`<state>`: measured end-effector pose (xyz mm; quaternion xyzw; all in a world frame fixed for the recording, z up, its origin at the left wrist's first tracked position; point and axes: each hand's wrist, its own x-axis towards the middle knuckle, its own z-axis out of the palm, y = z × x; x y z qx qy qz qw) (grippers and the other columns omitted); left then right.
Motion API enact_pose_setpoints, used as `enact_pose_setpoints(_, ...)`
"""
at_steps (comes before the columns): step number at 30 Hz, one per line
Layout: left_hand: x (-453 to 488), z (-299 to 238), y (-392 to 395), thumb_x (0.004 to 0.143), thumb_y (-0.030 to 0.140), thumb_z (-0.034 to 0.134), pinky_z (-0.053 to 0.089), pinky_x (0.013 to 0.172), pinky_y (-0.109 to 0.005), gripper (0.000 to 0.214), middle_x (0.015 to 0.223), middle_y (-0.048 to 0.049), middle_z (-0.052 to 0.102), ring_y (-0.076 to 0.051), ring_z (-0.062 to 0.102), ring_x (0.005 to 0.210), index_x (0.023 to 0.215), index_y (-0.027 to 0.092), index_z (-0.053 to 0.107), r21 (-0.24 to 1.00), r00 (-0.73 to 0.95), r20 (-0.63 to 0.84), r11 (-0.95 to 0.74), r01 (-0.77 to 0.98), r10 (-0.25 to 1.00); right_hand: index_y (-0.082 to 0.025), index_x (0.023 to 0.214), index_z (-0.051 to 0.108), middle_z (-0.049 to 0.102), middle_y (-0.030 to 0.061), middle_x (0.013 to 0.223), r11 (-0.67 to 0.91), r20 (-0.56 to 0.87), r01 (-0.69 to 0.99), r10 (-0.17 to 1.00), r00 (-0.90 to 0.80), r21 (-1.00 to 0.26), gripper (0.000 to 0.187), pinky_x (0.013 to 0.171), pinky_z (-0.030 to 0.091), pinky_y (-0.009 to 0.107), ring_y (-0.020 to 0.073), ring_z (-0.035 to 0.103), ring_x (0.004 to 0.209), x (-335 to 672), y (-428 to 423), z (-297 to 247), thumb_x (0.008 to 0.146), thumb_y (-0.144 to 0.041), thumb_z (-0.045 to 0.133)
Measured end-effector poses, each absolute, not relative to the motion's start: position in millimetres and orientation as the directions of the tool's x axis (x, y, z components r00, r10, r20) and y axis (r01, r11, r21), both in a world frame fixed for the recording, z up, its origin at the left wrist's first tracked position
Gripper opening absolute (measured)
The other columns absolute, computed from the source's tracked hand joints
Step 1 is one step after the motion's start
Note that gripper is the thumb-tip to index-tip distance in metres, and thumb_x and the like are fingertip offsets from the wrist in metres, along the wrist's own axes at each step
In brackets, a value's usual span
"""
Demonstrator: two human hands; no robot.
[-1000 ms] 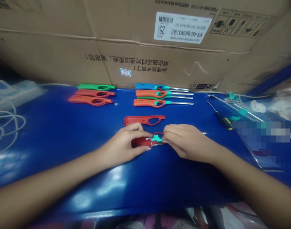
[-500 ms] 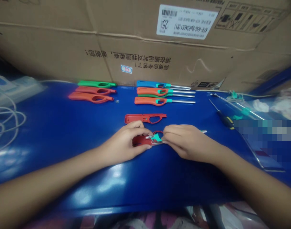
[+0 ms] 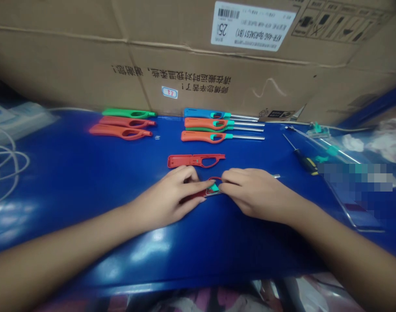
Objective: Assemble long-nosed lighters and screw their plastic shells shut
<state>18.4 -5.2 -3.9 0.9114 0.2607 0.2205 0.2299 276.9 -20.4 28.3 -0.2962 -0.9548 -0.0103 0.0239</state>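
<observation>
Far left of the frame: coiled white cable (image 3: pixel 17 152) on the blue table (image 3: pixel 87 182). Upper left, three casings stacked in a row: green (image 3: pixel 128 113), red (image 3: pixel 120 121), orange (image 3: pixel 110 130). Small pins (image 3: pixel 157 137) lie just right of them.

Centre: our left hand (image 3: pixel 170 190) is closed around the wide end of an open red casing (image 3: pixel 199 194), thumb on the near edge, forefinger reaching right onto the teal piece (image 3: pixel 214 187). The casing's long axis runs left to right, wide end left, handle loop right. It lies directly between our two hands, touching both; the left covers more of it, and its fingertip is the nearer to the teal piece.

Above, apart from our fingers, the matching red half (image 3: pixel 181 161) lies roughly parallel; farther up, finished-looking lighters (image 3: pixel 198 136) point right.

Our right hand (image 3: pixel 253 188) pinches the casing's right end, fingers bunched; exactly which part sits under the fingertips, we cannot tell. A metal tip (image 3: pixel 276 176) shows beyond its knuckles. Right of frame: screwdriver (image 3: pixel 305 164), then clear plastic bag (image 3: pixel 342 151).
</observation>
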Motion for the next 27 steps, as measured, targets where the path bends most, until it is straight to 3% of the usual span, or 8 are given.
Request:
enact_pose_setpoints(3, 20.2, 1.9, -7.3, 0.103, 0.025, 0.05, 0.05, 0.084, -0.036, 0.034, 0.103, -0.009, 0.057, -0.021, 0.055, 0.095, 0.134, 0.022, 0.064, 0.403, 0.803, 0.238, -0.808, 0.43, 0.547, -0.018, 0.094, 0.066, 0.062, 0.0061, 0.089, 0.82, 0.035, 0.57, 0.569, -0.822, 0.044, 0.017, 0.064, 0.035, 0.032, 0.019, 0.052, 0.077, 275.0, -21.8, 29.6, 0.093, -0.01, 0.051)
enact_pose_setpoints(8, 23.2, 6.5, -10.3, 0.104, 0.027, 0.045, 0.049, 0.084, -0.038, 0.036, 0.11, -0.0107, 0.059, -0.023, 0.056, 0.099, 0.136, 0.023, 0.062, 0.279, 0.819, 0.204, -0.834, 0.476, 0.536, -0.018, 0.097, 0.069, 0.066, 0.0054, 0.092, 0.794, 0.086, 0.609, 0.606, -0.79, -0.002, 0.019, 0.066, 0.039, 0.033, 0.019, 0.058, 0.08, 278.4, -22.2, 35.0, 0.098, -0.017, 0.05)
enact_pose_setpoints(15, 19.6, 0.0, -7.1, 0.103, 0.027, 0.049, 0.049, 0.09, -0.039, 0.035, 0.116, -0.0103, 0.062, -0.023, 0.058, 0.105, 0.135, 0.023, 0.063, 0.328, 0.805, 0.265, -0.835, 0.442, 0.531, -0.018, 0.095, 0.071, 0.07, 0.0051, 0.094, 0.649, 0.274, 0.761, 0.73, -0.626, 0.009, 0.025, 0.07, 0.044, 0.031, 0.0188, 0.065, 0.088, 301.4, -9.7, 39.6, 0.102, -0.025, 0.048)
enact_pose_setpoints(22, 16.6, -1.8, -4.9, 0.101, 0.023, 0.051, 0.047, 0.1, -0.041, 0.041, 0.128, -0.012, 0.062, -0.025, 0.057, 0.118, 0.142, 0.019, 0.055, 0.339, 0.802, 0.307, -0.846, 0.411, 0.512, -0.02, 0.098, 0.072, 0.07, 0.0058, 0.097, 0.502, 0.196, 0.864, 0.852, -0.486, -0.039, 0.024, 0.075, 0.049, 0.032, 0.0218, 0.067, 0.094, 320.8, 8.2, 30.8, 0.1, -0.027, 0.049)
enact_pose_setpoints(27, 17.3, 1.5, -5.5, 0.101, 0.022, 0.047, 0.047, 0.099, -0.045, 0.045, 0.132, -0.0122, 0.058, -0.027, 0.054, 0.121, 0.145, 0.025, 0.052, 0.294, 0.833, 0.248, -0.858, 0.421, 0.494, -0.02, 0.11, 0.071, 0.066, 0.0107, 0.111, 0.388, 0.194, 0.92, 0.908, -0.371, -0.059, 0.026, 0.084, 0.051, 0.038, 0.0279, 0.064, 0.105, 335.6, 17.5, 32.3, 0.096, -0.033, 0.054)
